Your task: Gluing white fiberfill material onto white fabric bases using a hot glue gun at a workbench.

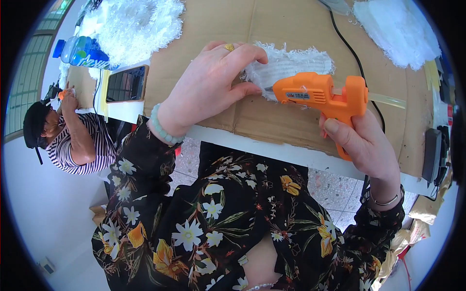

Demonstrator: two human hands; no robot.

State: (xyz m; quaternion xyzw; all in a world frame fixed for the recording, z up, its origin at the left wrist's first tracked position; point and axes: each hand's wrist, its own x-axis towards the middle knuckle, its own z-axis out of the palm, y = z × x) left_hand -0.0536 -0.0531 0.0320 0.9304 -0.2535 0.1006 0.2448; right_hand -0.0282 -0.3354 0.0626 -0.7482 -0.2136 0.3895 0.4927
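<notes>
My right hand is wrapped round the handle of an orange hot glue gun, thumb on the near side of the grip. A translucent glue stick sticks out of its back end. The gun's nozzle points left, at the near left edge of a piece of white fringed fabric. At that same end, my left hand holds the fabric, with its index finger on the far side and thumb on the near side. The other fingertips are hidden behind the hand.
Brown cardboard covers the white table. Shaggy white fabric lies at far left, more white material at far right. A phone and bottle are left. A black cord runs behind the gun. Another person sits left.
</notes>
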